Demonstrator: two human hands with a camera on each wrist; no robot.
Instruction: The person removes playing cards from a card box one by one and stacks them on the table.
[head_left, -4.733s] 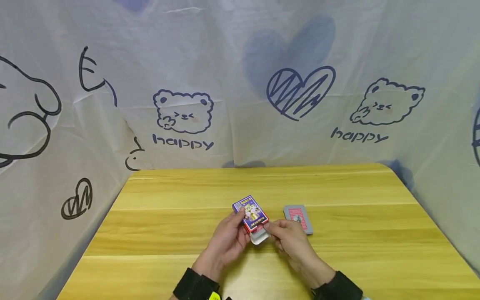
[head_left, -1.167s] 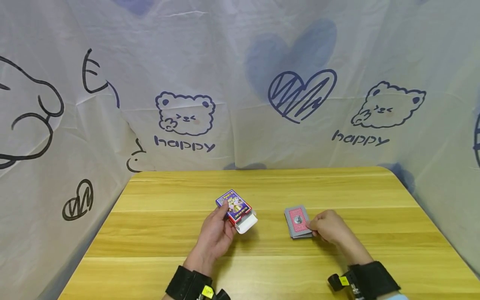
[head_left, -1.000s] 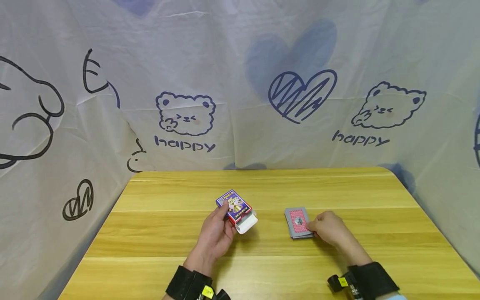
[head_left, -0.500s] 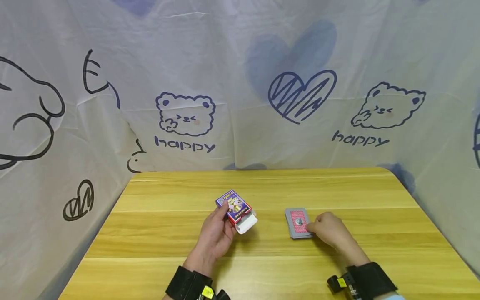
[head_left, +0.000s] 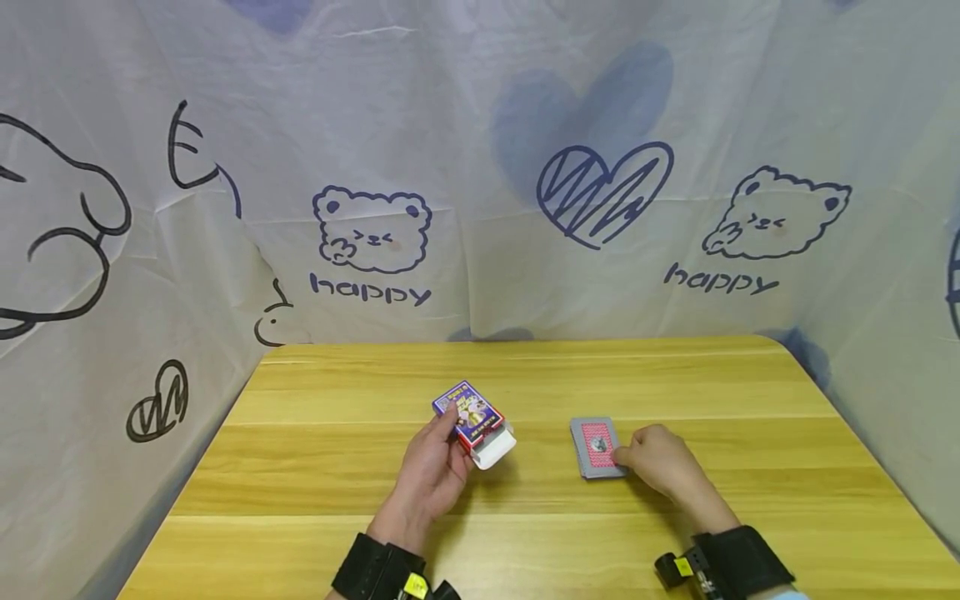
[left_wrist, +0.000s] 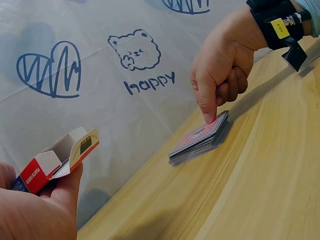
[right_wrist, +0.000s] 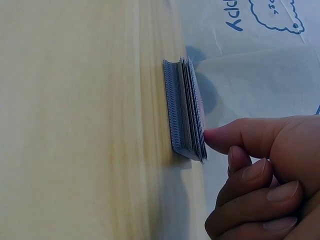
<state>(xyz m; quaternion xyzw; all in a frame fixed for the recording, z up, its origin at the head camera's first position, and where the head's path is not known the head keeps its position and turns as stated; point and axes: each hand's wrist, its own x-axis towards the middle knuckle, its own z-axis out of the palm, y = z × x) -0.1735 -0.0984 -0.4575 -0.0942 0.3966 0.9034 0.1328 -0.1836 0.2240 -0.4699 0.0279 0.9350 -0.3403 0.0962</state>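
Observation:
My left hand (head_left: 431, 468) holds a blue and red playing-card box (head_left: 468, 414) above the table, thumb on its printed face. The box's white end flap (head_left: 493, 447) hangs out and its mouth points right and toward me. A deck of playing cards (head_left: 597, 447), red-patterned backs up, lies to the right of the box. My right hand (head_left: 658, 457) presses its thumb (right_wrist: 225, 136) on the top card near the right edge. Its other fingers (right_wrist: 255, 200) are curled beside the deck, holding nothing. Seen from the left wrist, the deck's layers (left_wrist: 200, 145) sit unevenly.
A wood-grain table (head_left: 337, 450) bears the deck. White cloth (head_left: 480, 167) with bear and heart drawings hangs behind and at both sides. Each wrist wears a black band (head_left: 742, 560) with a small camera.
From both hands at the box, the right hand has moved right onto the deck, and the left has shifted the box left. Cards no longer show at the box's mouth. The last second is nearly still.

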